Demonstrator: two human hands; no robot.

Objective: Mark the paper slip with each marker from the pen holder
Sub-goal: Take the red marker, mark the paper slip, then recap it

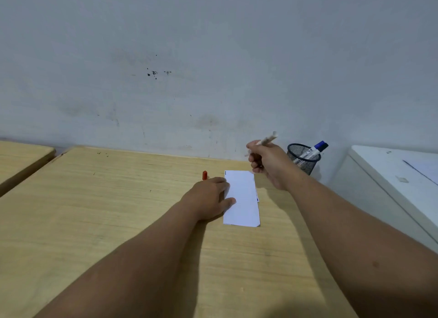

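A white paper slip [243,199] lies flat on the wooden table [118,211], with a short dark stroke at its far left corner. My left hand [208,198] rests on the slip's left edge, fingers spread. A red marker cap [204,175] stands just beyond that hand. My right hand [266,162] hovers above the slip's far right corner, gripping a white-bodied marker [269,139] whose rear end points up and to the right; its tip is hidden by the fingers. The black mesh pen holder [303,157] stands behind it with a blue-capped marker [316,149] inside.
A grey wall runs along the table's far edge. A white cabinet [391,175] stands to the right of the table, close to the pen holder. A second wooden table [21,156] sits at the far left across a narrow gap.
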